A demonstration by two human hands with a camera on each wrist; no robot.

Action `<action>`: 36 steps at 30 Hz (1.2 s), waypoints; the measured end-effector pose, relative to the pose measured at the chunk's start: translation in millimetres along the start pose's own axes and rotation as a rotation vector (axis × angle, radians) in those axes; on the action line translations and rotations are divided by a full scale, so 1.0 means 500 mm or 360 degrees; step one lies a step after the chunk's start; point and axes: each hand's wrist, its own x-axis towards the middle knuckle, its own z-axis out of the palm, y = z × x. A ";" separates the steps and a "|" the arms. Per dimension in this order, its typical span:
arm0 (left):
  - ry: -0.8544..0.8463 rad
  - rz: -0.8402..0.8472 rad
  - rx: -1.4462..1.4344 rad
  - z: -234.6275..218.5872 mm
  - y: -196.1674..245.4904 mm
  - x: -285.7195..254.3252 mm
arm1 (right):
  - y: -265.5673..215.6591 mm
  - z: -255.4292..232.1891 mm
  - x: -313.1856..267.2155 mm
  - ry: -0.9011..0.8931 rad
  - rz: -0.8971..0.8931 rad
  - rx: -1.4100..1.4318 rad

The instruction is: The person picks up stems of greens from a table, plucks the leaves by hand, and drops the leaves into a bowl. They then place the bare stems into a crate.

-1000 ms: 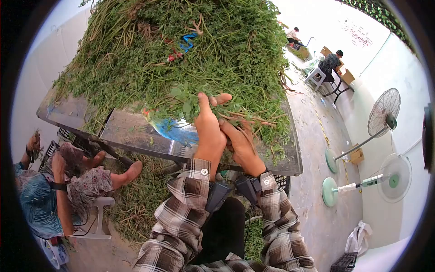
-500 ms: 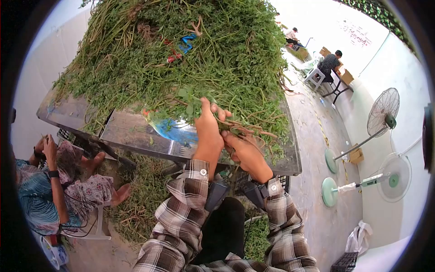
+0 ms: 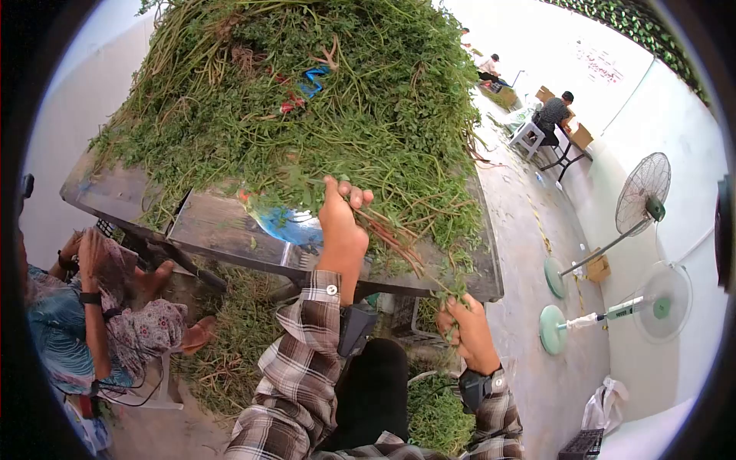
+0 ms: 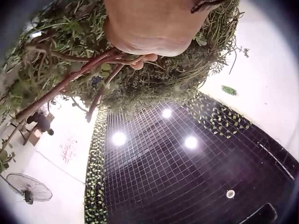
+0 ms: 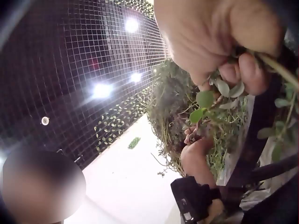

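Note:
My left hand [image 3: 343, 238] grips a small bunch of plant stems over the table's front edge. The reddish bare ends of these stems [image 3: 395, 249] point to the lower right, and leaves show beyond the fingers. Lower and to the right, past the table edge, my right hand [image 3: 474, 333] pinches a green leafy sprig [image 5: 205, 99], its round leaves showing under the fingers in the right wrist view. Behind both hands rises a big heap of leafy stems [image 3: 307, 115] on the dark table [image 3: 218, 222]. The left wrist view shows the reddish stems [image 4: 70, 84] below the palm, most fingers hidden.
Blue plastic [image 3: 291, 226] lies at the table's front. Greens [image 3: 438, 414] fill a container below my right hand, and more cut plants [image 3: 230, 345] cover the floor. A seated person [image 3: 77, 330] is at left; fans [image 3: 642, 192] stand at right.
My right hand has moved away from the left one, down and right past the table edge, with a sprig. My left hand keeps its bunch, slightly lower. The seated person's hands came together.

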 end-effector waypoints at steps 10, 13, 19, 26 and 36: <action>-0.0076 -0.0001 -0.0269 -0.016 0.044 0.022 | 0.145 -0.325 -0.193 0.1219 -0.0101 -0.0464; -0.0057 -0.0071 -0.0328 -0.013 0.039 0.010 | 0.340 -0.494 -0.291 0.1318 0.0015 -0.0905; -0.0145 -0.0074 -0.0265 -0.017 0.028 -0.002 | 0.427 -0.502 -0.389 0.0814 0.0063 -0.2288; -0.0275 -0.0136 -0.0193 -0.011 0.016 -0.020 | 0.122 -0.260 -0.151 0.0595 -0.0226 -0.0949; -0.0483 -0.0316 0.0010 0.016 0.013 -0.040 | -0.127 0.069 0.117 -0.0256 -0.1011 -0.1020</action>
